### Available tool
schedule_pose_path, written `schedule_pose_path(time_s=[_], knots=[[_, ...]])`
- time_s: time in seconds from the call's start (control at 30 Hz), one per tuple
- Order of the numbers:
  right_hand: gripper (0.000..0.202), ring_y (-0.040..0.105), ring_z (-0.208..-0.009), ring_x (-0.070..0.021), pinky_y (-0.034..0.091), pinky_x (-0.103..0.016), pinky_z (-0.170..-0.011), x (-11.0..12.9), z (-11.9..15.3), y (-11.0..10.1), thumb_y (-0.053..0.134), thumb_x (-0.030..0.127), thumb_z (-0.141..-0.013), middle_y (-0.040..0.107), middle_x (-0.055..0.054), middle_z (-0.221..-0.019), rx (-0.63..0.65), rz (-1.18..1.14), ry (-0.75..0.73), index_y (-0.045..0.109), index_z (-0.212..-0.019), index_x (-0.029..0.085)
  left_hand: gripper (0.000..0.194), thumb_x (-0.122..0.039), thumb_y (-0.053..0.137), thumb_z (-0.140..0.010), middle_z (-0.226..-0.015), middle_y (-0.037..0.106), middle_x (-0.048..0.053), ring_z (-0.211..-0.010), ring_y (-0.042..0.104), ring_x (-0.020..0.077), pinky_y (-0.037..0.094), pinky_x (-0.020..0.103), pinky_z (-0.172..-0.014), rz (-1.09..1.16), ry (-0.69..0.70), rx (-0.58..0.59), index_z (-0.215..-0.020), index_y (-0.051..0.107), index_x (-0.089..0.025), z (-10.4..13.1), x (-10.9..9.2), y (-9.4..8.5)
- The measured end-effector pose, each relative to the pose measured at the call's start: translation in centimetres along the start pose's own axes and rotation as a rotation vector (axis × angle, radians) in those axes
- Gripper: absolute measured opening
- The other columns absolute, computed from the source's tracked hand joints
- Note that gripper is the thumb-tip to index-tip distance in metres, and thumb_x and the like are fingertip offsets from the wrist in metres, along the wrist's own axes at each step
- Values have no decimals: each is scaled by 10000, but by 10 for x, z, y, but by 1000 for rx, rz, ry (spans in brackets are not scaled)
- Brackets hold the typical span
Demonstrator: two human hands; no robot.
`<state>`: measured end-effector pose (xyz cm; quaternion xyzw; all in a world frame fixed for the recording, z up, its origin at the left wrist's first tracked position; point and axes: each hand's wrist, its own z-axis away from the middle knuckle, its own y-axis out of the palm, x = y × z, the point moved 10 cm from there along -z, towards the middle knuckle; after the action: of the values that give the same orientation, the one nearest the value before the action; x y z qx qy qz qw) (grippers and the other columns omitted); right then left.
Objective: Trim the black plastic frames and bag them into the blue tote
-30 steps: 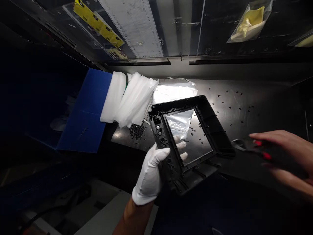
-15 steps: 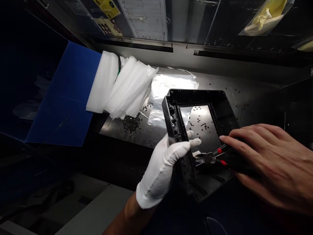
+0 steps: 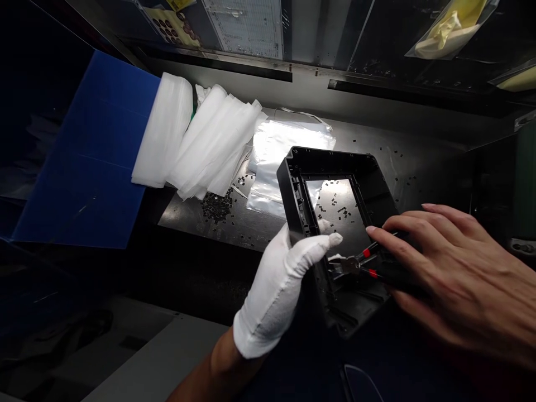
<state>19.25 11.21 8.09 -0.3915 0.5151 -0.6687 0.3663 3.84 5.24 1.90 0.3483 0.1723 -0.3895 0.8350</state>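
Observation:
A black plastic frame (image 3: 330, 162) with a rectangular opening is held tilted above the metal table. My left hand (image 3: 280, 285), in a white glove, grips its left side, the thumb over the rim and fingertips showing through the opening. My bare right hand (image 3: 448, 273) is closed around cutting pliers (image 3: 353, 264) with red-banded black handles. The pliers' jaws are at the lower left edge of the opening, close to my left thumb; whether anything is between them I cannot make out.
White foam sheets (image 3: 209, 145) and clear plastic bags (image 3: 268, 192) lie behind and left of the frame. Small black pieces (image 3: 216, 207) are piled and scattered on the metal table (image 3: 184, 215). A blue panel (image 3: 92, 151) stands at the left.
The pliers and my right hand have shifted slightly left with the frame. My left thumb reaches further over the rim. The background has moved a little left and up in view.

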Motion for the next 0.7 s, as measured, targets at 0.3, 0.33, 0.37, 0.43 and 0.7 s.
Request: schedule_pose_path(time_s=[0.3, 0.33, 0.37, 0.43, 0.7], knots=[[742, 568, -1160, -386, 427, -580, -983, 1, 0, 2, 613, 409, -861, 593, -202, -1323, 55, 56, -12, 460, -1534, 138, 346, -372, 776, -896, -1235, 743, 81, -1192, 671, 297, 533, 398, -1037, -42, 38, -11, -1184, 744, -182, 0, -4, 6], [746, 569, -1157, -386, 431, -575, -972, 2, -1, 2, 611, 413, -862, 596, -205, -1320, 58, 63, -16, 458, -1537, 134, 344, -374, 773, -899, -1231, 746, 80, -1194, 671, 297, 531, 399, -1042, -50, 41, -10, -1184, 745, -183, 0, -5, 7], [751, 570, -1155, -387, 435, -570, -960, 2, -2, 2, 612, 417, -864, 600, -208, -1319, 63, 71, -18, 454, -1539, 129, 346, -377, 777, -897, -1225, 747, 80, -1190, 672, 298, 531, 403, -1042, -58, 43, -11, -1183, 744, -185, 0, -6, 7], [754, 577, -1143, -391, 443, -563, -930, 4, -3, 3, 613, 421, -868, 610, -211, -1312, 74, 85, -22, 451, -1542, 125, 356, -386, 790, -885, -1213, 746, 80, -1171, 678, 306, 542, 411, -1024, -76, 47, -22, -1175, 742, -185, 0, -5, 6], [666, 610, -1075, -388, 449, -540, -875, 5, -6, -5, 620, 357, -855, 664, -174, -1270, 44, 32, -14, 523, -1481, 152, 381, -401, 753, -915, -1291, 727, 109, -1263, 645, 350, 511, 461, -1102, -80, 27, -54, -1209, 738, -159, -1, 4, 6]])
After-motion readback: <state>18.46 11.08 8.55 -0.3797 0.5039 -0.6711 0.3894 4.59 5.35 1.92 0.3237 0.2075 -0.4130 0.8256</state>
